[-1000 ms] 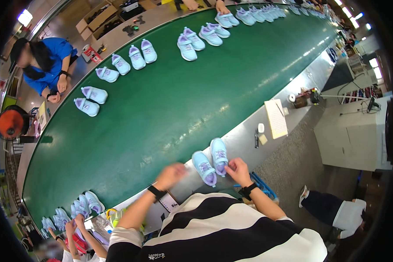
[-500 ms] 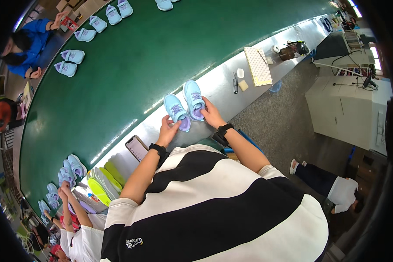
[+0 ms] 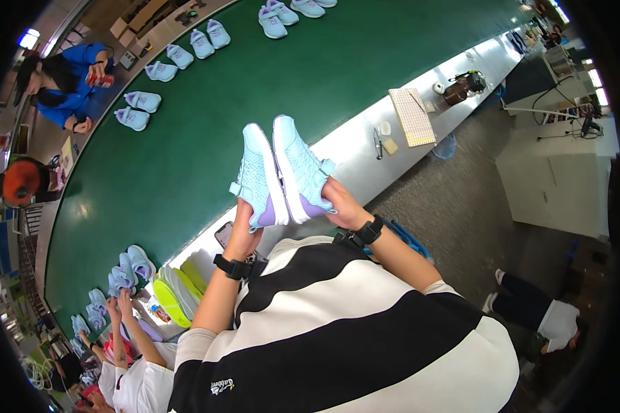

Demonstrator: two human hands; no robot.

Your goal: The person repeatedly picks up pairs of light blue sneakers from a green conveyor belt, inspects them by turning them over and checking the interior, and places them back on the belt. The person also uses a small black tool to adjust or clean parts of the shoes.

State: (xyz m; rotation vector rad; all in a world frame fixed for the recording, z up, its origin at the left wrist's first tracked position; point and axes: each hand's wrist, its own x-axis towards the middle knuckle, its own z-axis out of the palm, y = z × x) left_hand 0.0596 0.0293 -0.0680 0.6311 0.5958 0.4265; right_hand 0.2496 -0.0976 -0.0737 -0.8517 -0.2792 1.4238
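A pair of light-blue sneakers with purple heels is raised in front of me, soles turned toward each other and toes pointing away. My left hand is closed at the heel opening of the left sneaker; its fingers are mostly hidden by the shoe. At the other heel, my right hand grips the right sneaker, its fingers largely inside the opening. The white soles run close together between my hands. Partly covered by the left hand, a phone lies on the metal ledge.
Along the green conveyor belt stand more sneakers. The metal ledge holds a gridded pad, a cutter and a dark jar. Yellow-green insoles lie by my left arm. Co-workers sit across the belt and to my left.
Both sneakers have been lifted off the ledge and turned from uppers-up onto their sides, soles facing each other. Sneakers on the far side of the belt have shifted right in view.
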